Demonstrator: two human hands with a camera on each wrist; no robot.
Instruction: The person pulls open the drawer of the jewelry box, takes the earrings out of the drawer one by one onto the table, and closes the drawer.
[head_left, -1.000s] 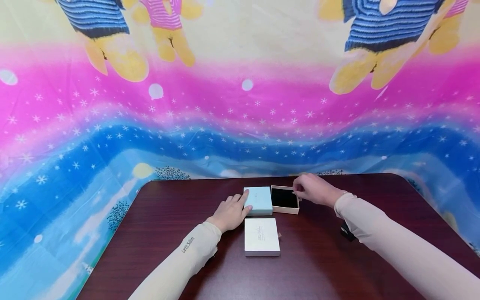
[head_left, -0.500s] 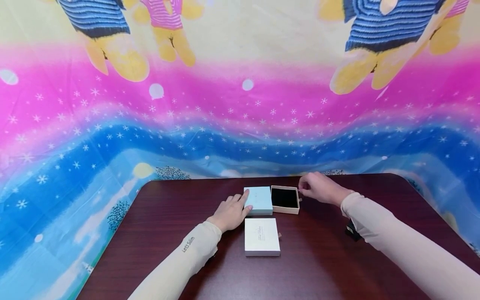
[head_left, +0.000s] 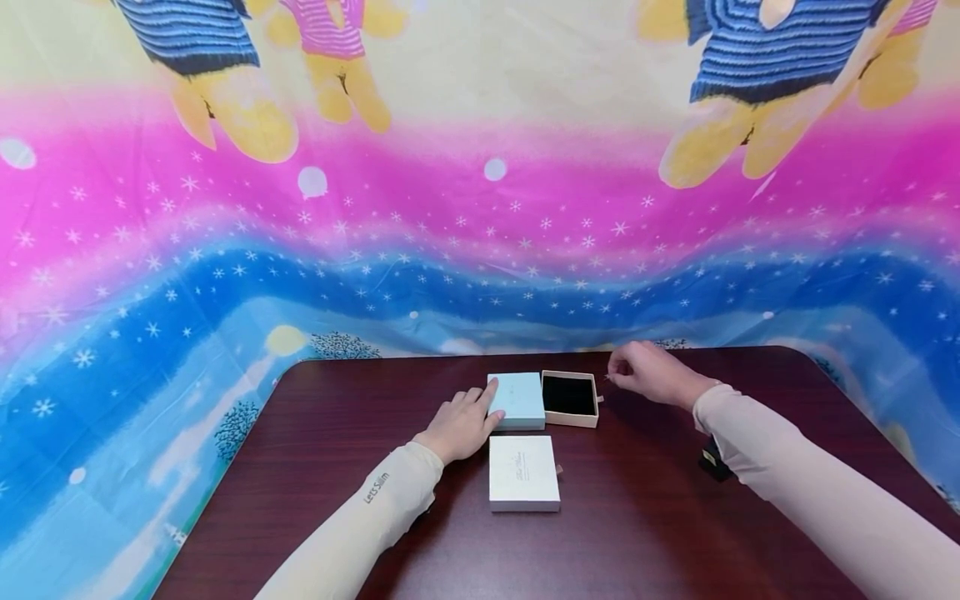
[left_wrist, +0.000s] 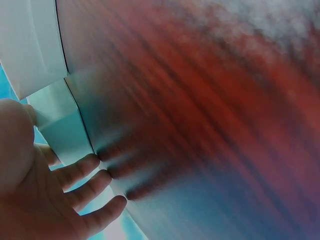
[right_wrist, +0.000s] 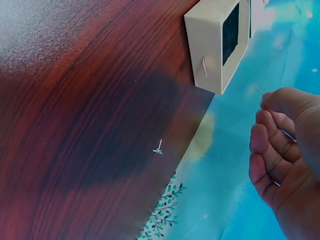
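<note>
My left hand (head_left: 460,425) rests with spread fingers at the left edge of the light blue box (head_left: 521,400), the thumb and index finger touching its lid. Beside that box, on its right, stands an open cream box tray (head_left: 572,421) with a black pad. To the right of the tray, my right hand (head_left: 654,375) is raised, thumb and index finger pinching a tiny item; in the right wrist view its thin metal pin (right_wrist: 258,90) sticks out. A small silver piece (right_wrist: 158,147) with a thin post lies on the table in that view.
A white box (head_left: 522,471) with fine print and a small tab on its right side lies in front of the light blue one. The dark wooden table (head_left: 360,400) ends at a patterned cloth (head_left: 450,292) behind.
My right hand has moved right, away from the right side of the cream tray. My left hand and the boxes have stayed in place.
</note>
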